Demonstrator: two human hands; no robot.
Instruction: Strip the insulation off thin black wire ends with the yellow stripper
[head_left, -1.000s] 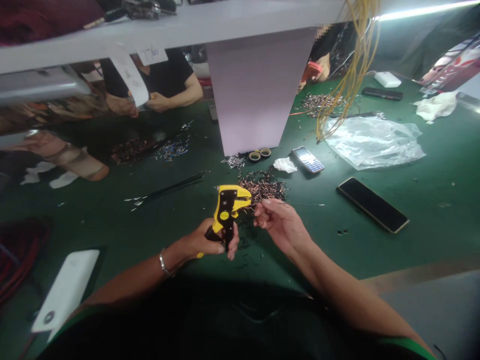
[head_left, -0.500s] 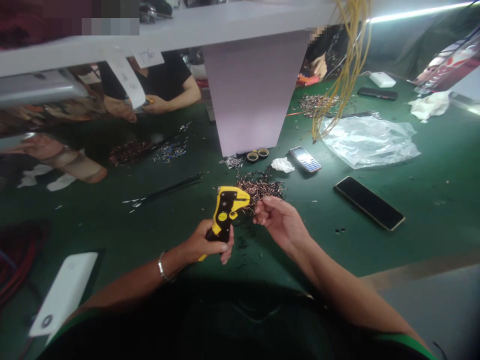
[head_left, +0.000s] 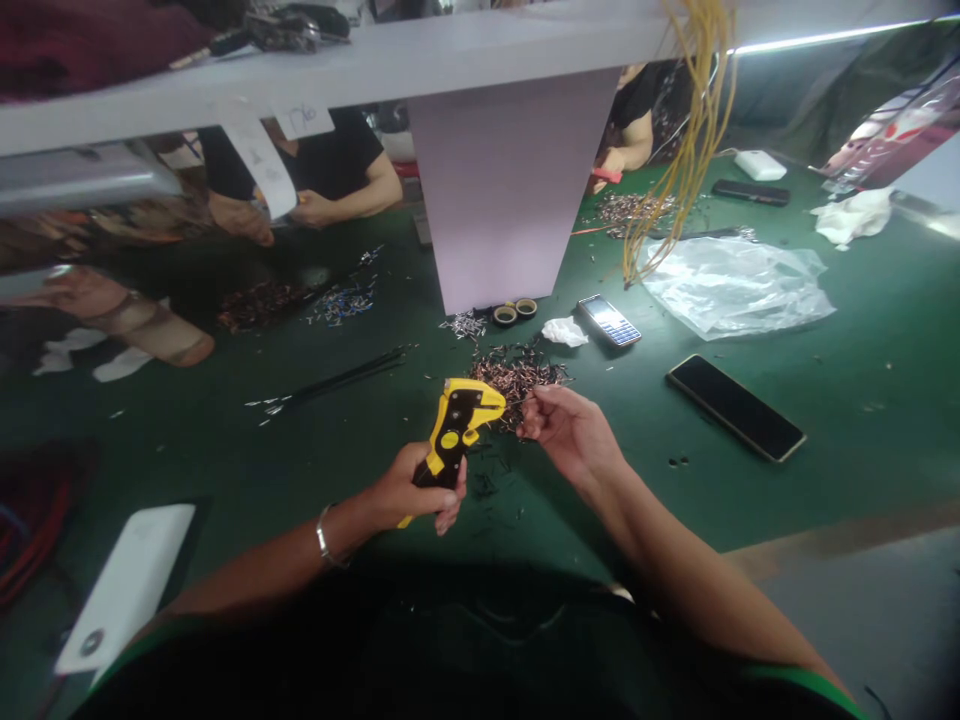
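Near the middle of the frame, the left hand [head_left: 409, 492] has its fingers wrapped tight around a yellow tool [head_left: 455, 428]. The right hand [head_left: 568, 432] pinches something tiny beside the tool's tip; I cannot tell what. A big pile of small wire bits [head_left: 517, 376] waits just above on the green bench [head_left: 825, 400].

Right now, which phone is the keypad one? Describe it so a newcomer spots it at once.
Start at the pale upright panel standing mid-table on the green mat. Just off its lower right corner, right of a crumpled white scrap, lies the keypad phone. Unlike the larger black smartphone nearer the right, it is small, with a lit screen above rows of buttons.
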